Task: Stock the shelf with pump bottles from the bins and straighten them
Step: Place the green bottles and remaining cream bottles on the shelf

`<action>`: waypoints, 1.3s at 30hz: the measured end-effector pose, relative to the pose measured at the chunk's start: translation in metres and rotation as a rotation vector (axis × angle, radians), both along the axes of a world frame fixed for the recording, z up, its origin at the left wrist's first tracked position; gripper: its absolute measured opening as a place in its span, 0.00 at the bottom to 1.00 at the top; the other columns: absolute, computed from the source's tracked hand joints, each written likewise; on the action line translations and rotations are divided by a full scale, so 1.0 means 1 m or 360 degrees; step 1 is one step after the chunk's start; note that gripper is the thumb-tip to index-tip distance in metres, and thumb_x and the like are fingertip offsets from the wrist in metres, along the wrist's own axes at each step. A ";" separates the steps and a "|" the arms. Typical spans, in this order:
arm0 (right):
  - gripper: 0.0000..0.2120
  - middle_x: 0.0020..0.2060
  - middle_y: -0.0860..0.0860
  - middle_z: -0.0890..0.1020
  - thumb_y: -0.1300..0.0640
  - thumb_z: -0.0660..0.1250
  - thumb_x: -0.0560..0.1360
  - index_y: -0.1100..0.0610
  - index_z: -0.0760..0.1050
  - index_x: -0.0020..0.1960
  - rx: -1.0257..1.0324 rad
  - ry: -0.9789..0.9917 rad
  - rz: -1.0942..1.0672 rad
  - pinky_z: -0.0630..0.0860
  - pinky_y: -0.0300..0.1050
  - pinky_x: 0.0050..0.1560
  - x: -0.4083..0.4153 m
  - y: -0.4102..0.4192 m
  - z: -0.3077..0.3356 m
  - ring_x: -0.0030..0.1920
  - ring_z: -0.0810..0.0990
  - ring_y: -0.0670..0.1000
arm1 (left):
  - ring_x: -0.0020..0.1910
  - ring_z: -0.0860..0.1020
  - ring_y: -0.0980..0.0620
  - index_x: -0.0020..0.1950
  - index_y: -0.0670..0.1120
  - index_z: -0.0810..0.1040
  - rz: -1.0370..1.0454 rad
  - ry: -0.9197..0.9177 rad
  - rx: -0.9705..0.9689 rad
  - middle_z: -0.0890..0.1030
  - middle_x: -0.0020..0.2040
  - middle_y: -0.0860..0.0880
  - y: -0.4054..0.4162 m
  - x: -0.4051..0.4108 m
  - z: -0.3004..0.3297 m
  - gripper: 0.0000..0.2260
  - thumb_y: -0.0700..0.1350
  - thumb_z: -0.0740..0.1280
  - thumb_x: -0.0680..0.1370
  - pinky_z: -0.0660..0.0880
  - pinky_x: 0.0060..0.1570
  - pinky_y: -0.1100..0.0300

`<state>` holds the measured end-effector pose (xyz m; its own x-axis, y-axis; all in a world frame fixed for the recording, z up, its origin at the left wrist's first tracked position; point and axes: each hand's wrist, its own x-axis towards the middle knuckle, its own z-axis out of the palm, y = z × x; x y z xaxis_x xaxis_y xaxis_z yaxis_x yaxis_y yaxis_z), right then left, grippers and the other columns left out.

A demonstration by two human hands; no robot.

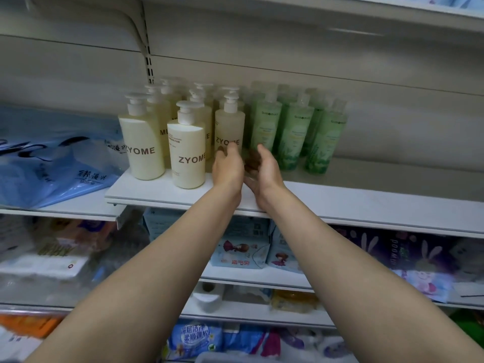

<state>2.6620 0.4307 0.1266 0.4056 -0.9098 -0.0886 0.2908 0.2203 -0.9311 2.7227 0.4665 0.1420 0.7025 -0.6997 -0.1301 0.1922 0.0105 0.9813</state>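
Both arms reach over the front edge of the shelf (340, 203) toward the cream pump bottles, so the step in hand looks like straightening rather than fetching from the bins, which are not in view.

The left hand (227, 167) has its fingers loosely curled against the lower front of the clear bottle (230, 127) marked ZYOME; the fingertips touch or nearly touch its label, but they do not wrap round it. The right hand (264, 167) is cupped just beside it, palm turned inward, holding nothing that can be seen. Something dark and blurred sits between the two palms; it cannot be made out.

That bottle stands upright at the right end of the cream group, just beside the green bottles (296, 132). Two other front bottles (187, 150) stand further forward than it, so the front row is uneven.

The next move probably calls for closing both hands round the clear bottle's body and sliding or turning it, label forward, into line with its neighbours. The tight packing means a careless nudge could tip the green ones.
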 end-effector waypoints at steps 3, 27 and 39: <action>0.26 0.71 0.55 0.73 0.44 0.60 0.81 0.54 0.66 0.76 -0.0051 0.0094 -0.0024 0.66 0.54 0.74 -0.016 0.010 0.006 0.67 0.73 0.51 | 0.70 0.70 0.47 0.76 0.47 0.66 -0.0010 0.0039 -0.0056 0.71 0.74 0.46 0.017 -0.009 0.003 0.23 0.55 0.56 0.83 0.63 0.62 0.56; 0.08 0.63 0.59 0.79 0.49 0.65 0.79 0.51 0.77 0.55 0.0035 0.0487 0.0006 0.73 0.56 0.64 -0.160 0.177 -0.051 0.67 0.75 0.60 | 0.48 0.76 0.51 0.48 0.53 0.75 0.0101 0.0336 -0.0014 0.77 0.49 0.51 0.212 -0.118 -0.068 0.02 0.49 0.66 0.80 0.79 0.55 0.52; 0.13 0.62 0.55 0.78 0.47 0.65 0.77 0.50 0.75 0.59 0.0236 0.0729 0.0054 0.73 0.55 0.62 -0.178 0.212 -0.152 0.63 0.75 0.57 | 0.44 0.73 0.50 0.54 0.49 0.76 0.0136 0.0404 0.0201 0.76 0.46 0.49 0.258 -0.125 -0.166 0.06 0.47 0.68 0.78 0.73 0.43 0.55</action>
<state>2.4844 0.6426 -0.0256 0.3239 -0.8608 -0.3926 -0.1514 0.3625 -0.9196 2.5974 0.7243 -0.0241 0.6922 -0.6065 -0.3913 0.4352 -0.0817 0.8966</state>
